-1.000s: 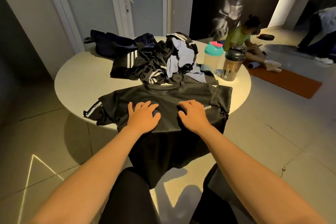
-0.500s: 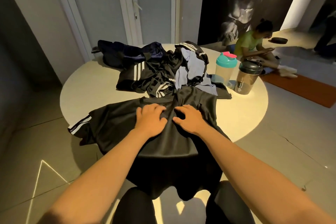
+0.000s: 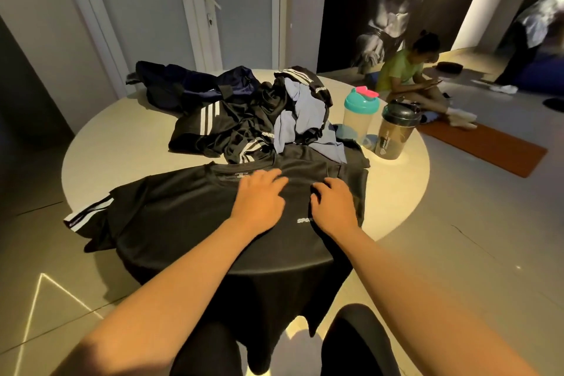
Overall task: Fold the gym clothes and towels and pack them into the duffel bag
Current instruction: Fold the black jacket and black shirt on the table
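Note:
A black t-shirt (image 3: 171, 217) lies spread on the round cream table (image 3: 122, 143), its hem hanging over the near edge. Its right side is folded over toward the middle; the left sleeve with white stripes (image 3: 88, 214) sticks out left. My left hand (image 3: 259, 198) rests flat on the shirt just below the collar. My right hand (image 3: 334, 207) presses on the folded right part, fingers slightly bent. Behind lies a heap of black striped clothes and a light blue garment (image 3: 302, 119). A dark navy duffel bag (image 3: 189, 85) sits at the table's far side.
Two shaker bottles stand at the table's right: a teal-lidded one (image 3: 360, 116) and a dark one (image 3: 396, 131). A person (image 3: 409, 79) sits on the floor beyond, beside an orange mat (image 3: 482, 146). A door (image 3: 229, 9) is behind the table.
The shirt's right side and sleeve have been folded inward over the body. Both hands moved together over the chest, then spread a little, smoothing the fold.

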Available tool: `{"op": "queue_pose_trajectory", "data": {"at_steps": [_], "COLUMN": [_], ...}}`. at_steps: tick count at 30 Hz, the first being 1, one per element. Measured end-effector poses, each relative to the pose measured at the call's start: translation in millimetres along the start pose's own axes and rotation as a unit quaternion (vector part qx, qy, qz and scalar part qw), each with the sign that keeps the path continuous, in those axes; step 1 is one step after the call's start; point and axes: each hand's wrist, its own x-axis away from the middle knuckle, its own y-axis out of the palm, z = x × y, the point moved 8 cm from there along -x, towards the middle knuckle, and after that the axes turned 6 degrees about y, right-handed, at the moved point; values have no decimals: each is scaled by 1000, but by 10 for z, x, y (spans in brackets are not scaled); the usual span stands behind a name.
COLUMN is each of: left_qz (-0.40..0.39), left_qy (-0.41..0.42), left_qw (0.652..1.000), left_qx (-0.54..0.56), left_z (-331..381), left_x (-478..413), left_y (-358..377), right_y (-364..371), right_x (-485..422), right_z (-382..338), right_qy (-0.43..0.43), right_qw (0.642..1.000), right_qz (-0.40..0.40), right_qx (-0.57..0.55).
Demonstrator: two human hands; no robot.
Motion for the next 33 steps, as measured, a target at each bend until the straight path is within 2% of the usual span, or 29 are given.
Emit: {"op": "queue_pose_trajectory", "data": {"at_steps": [2, 4, 6, 8, 10, 13, 15, 16, 17, 18, 20, 21, 22, 24, 25, 27, 30, 33], "left_qz": [-57, -117, -130, -129, -120, -112, -89, -63, -29, 8, 70, 93, 105, 114, 112, 74, -16, -32], "left_qy": [5, -18, -16, -9, -5, -9, -7, -13, -38, -78, -155, -174, -180, -158, -130, -76, -57, -64], "left_qw": [996, 990, 990, 990, 991, 991, 991, 988, 975, 947, 870, 852, 850, 874, 894, 937, 974, 978], "left_qx": [74, 73, 58, 62, 63, 72, 101, 142, 218, 311, 463, 485, 484, 446, 414, 334, 218, 195], "left_z": [244, 281, 240, 218, 215, 211, 215, 204, 158, 91, -48, -94, -115, -95, -59, 38, 101, 98], "left_x": [-51, -45, -40, -43, -52, -34, -26, -24, -15, 5, 62, 84, 105, 119, 104, 67, 20, -15], "left_y": [169, 374, 459, 467, 449, 433, 401, 364, 315, 264, 220, 185, 158, 111, 105, 175, 332, 385], "right_y": [-28, -139, -267, -294, -278, -455, -631, -665, -655, -592, -366, -275, -239, -277, -270, -154, -13, -42], "right_x": [16, 28, 52, 71, 66, 55, 77, 84, 88, 106, 207, 245, 241, 185, 167, 155, 193, 239], "right_z": [-4, 95, 245, 411, 468, 365, 233, 133, -5, -151, -353, -377, -355, -227, -156, -65, -81, -225], "right_qy": [-7, 12, 44, 104, 130, 95, 40, 0, -44, -84, -112, -102, -89, -50, -24, 8, -19, -54], "right_qw": [998, 998, 997, 994, 991, 991, 982, 978, 977, 976, 961, 955, 957, 978, 987, 995, 995, 982], "right_qz": [-12, 18, 56, 19, -20, 62, 123, 119, 85, 23, -129, -166, -154, -50, -25, -50, -101, -158], "right_qx": [-69, -65, 11, 41, 5, -67, -141, -170, -189, -202, -216, -224, -231, -199, -160, -90, -3, -92]}}
